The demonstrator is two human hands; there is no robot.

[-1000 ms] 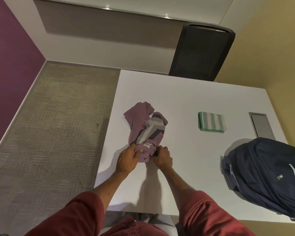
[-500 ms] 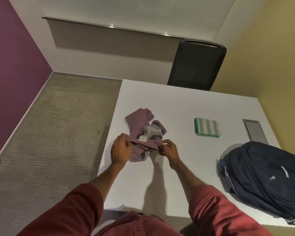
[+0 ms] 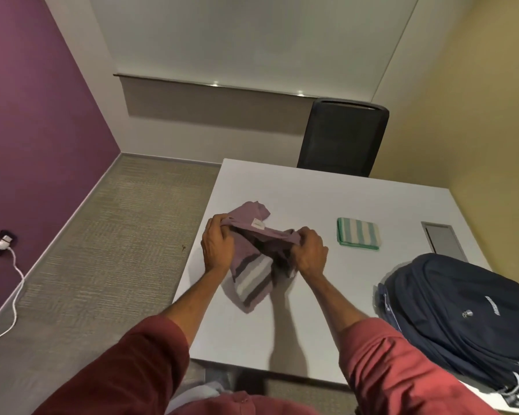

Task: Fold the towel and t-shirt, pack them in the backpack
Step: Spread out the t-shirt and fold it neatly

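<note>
Grip clamped, left hand (image 3: 218, 250) and right hand (image 3: 310, 254) each pinch the labelled edge of the bunched t-shirt (image 3: 252, 283) just above the tabletop (image 3: 312, 199), well apart from the folded towel (image 3: 358, 237) and backpack (image 3: 462, 310); shaking it open and laying it flat should make folding neater.

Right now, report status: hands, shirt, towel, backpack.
Left hand and right hand grip shirt by its top edge. Shirt bunched, not folded. Towel folded on table. Backpack at right, nothing between.
</note>
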